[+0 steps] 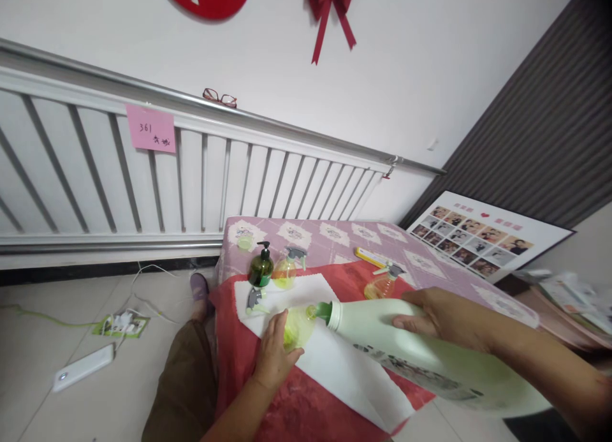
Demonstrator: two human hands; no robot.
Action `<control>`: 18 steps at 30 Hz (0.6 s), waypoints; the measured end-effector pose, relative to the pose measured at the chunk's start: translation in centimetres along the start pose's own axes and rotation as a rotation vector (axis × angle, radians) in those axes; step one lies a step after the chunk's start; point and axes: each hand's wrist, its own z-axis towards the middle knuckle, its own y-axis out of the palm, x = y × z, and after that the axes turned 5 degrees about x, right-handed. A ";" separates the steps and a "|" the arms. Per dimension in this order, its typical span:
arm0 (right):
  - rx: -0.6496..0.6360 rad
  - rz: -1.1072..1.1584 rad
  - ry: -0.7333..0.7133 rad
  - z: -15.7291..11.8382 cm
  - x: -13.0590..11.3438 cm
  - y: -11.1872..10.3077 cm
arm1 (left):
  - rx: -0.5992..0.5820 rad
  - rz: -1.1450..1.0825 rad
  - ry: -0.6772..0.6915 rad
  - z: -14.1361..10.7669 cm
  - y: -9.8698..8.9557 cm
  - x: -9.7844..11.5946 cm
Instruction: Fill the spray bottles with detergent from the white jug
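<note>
My right hand (430, 317) grips a large pale green jug (382, 330), tipped on its side with its green spout (324, 311) at the mouth of a small clear bottle. That yellowish spray bottle body (297, 327) is held by my left hand (276, 356), fingers wrapped round its side. A grey spray trigger head (255, 300) lies just left of it on a white sheet (354, 372). Behind stand a dark green pump bottle (261, 268) and a clear spray bottle (285, 273) with its grey trigger. Another spray bottle (380, 284) stands beyond the jug.
A red cloth (306, 407) lies over the patterned tablecloth (329, 235). A yellow box (370, 257) and a small round lid (245, 242) rest at the back. Beyond the table runs a white radiator (191, 174). A power strip (122, 324) and a white device (83, 367) lie on the floor.
</note>
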 end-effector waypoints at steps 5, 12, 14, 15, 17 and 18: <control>0.004 0.008 0.004 0.0 -0.2 -0.1 | -0.001 0.001 -0.008 0.0 0.0 0.0; -0.004 0.005 -0.001 -0.2 -0.6 -0.4 | -0.009 0.019 -0.007 -0.1 -0.1 0.2; -0.007 0.004 0.004 -0.3 -0.7 -0.4 | -0.008 0.020 -0.004 -0.1 -0.1 0.2; -0.008 0.003 0.008 -0.3 -0.6 -0.4 | -0.006 0.020 -0.001 -0.1 -0.1 0.2; -0.009 -0.004 0.014 -0.2 -0.6 -0.4 | -0.002 0.020 0.002 -0.1 0.0 0.1; -0.010 -0.006 0.014 -0.2 -0.6 -0.4 | 0.000 0.021 0.002 -0.1 0.0 0.1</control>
